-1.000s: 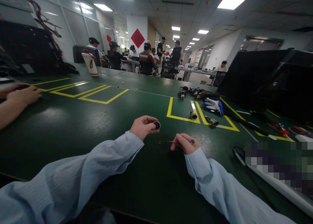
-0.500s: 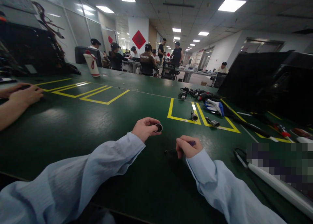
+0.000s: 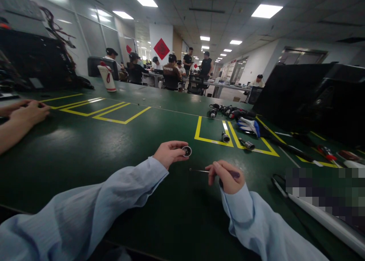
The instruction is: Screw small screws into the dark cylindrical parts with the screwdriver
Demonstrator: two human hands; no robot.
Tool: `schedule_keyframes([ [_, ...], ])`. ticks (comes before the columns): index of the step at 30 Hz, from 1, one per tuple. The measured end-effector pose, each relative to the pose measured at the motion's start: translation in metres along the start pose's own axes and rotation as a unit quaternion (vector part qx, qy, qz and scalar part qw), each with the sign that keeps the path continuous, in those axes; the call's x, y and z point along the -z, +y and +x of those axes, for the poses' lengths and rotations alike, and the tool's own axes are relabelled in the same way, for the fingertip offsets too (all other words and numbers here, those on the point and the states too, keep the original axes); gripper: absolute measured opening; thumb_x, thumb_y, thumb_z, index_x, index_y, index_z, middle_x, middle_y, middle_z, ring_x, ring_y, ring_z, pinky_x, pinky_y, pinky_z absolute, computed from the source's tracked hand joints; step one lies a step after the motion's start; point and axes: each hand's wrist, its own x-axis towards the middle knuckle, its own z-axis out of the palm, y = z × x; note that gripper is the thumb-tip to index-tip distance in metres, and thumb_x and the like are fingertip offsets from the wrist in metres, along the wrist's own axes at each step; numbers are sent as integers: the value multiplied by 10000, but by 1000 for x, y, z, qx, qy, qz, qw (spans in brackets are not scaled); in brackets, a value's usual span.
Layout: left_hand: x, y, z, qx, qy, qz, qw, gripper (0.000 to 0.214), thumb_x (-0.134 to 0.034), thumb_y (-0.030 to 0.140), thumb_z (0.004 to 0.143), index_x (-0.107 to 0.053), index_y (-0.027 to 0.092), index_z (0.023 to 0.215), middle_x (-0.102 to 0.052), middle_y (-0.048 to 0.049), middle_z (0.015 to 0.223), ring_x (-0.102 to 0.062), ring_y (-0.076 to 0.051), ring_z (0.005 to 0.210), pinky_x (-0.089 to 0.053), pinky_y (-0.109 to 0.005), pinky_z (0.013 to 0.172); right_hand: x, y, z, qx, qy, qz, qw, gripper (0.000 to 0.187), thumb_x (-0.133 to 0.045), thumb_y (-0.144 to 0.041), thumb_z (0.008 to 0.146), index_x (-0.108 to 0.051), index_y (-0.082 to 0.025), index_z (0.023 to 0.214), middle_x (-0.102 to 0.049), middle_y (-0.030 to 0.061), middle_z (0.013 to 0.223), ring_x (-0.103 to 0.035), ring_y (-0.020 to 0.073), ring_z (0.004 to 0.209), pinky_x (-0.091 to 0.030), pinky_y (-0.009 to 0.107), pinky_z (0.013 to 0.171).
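My left hand [image 3: 171,154] is closed on a small round metal connector part [image 3: 187,151], its circular open end turned toward me and my right side. Something darker sits inside the ring, too small to make out. Wrapped in my right hand [image 3: 226,174] is a slim screwdriver [image 3: 199,171] with a purple handle. Its thin shaft points left, with the tip below the connector part and apart from it. Beyond my hands, a metal connector [image 3: 225,137] and a longer connector [image 3: 247,143] lie by the yellow tape marks.
The green table [image 3: 128,147] carries yellow tape outlines. Cabled connectors [image 3: 222,111], a white-blue glove [image 3: 248,126] and a red screwdriver [image 3: 327,153] lie to the right. A paper cup [image 3: 107,77] stands at the back left. Another person's hands [image 3: 28,113] are at the far left.
My right hand has shifted right, and the screwdriver has swung so that its shaft shows clearly. The connector part in my left hand has turned slightly, with its opening facing me more.
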Motion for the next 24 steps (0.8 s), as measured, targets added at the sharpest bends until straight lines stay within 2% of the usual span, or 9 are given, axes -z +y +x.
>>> schedule_keyframes([
  [5, -2, 0, -2, 16, -14, 10, 1000, 236, -574, -55, 616, -631, 92, 791, -663, -63, 749, -643, -170, 689, -567, -303, 649, 3, -6, -6, 160, 45, -36, 985, 278, -432, -265, 809, -574, -191, 582, -563, 10, 511, -559, 153, 563, -464, 324, 627],
  [8, -5, 1, -6, 15, -26, 9, 1000, 236, -578, -53, 609, -629, 89, 790, -664, -63, 746, -645, -173, 688, -566, -299, 642, 1, -7, -7, 224, 51, -97, 968, 252, -413, -225, 814, -575, -198, 622, -579, 19, 568, -556, 156, 610, -460, 339, 665],
  [12, -7, -1, -9, 11, -36, 18, 999, 232, -585, -43, 597, -631, 91, 781, -665, -60, 740, -645, -169, 677, -563, -299, 645, 0, -7, -7, 272, 24, -174, 946, 210, -403, -177, 805, -562, -203, 671, -586, 21, 605, -561, 156, 662, -453, 326, 683],
  [19, -7, -3, -11, -8, -45, 49, 998, 243, -625, 4, 564, -640, 103, 786, -662, -42, 733, -638, -162, 677, -557, -332, 672, -4, 3, -4, 333, -26, -213, 918, 169, -401, -148, 790, -535, -195, 699, -559, 16, 588, -530, 140, 602, -462, 320, 669],
  [24, -10, 2, -16, -13, -52, 58, 997, 243, -649, 30, 542, -624, 83, 778, -664, -31, 698, -638, -146, 637, -560, -292, 632, -5, 2, -4, 353, -40, -246, 902, 142, -416, -114, 777, -528, -174, 712, -556, 29, 602, -527, 138, 616, -464, 319, 683],
])
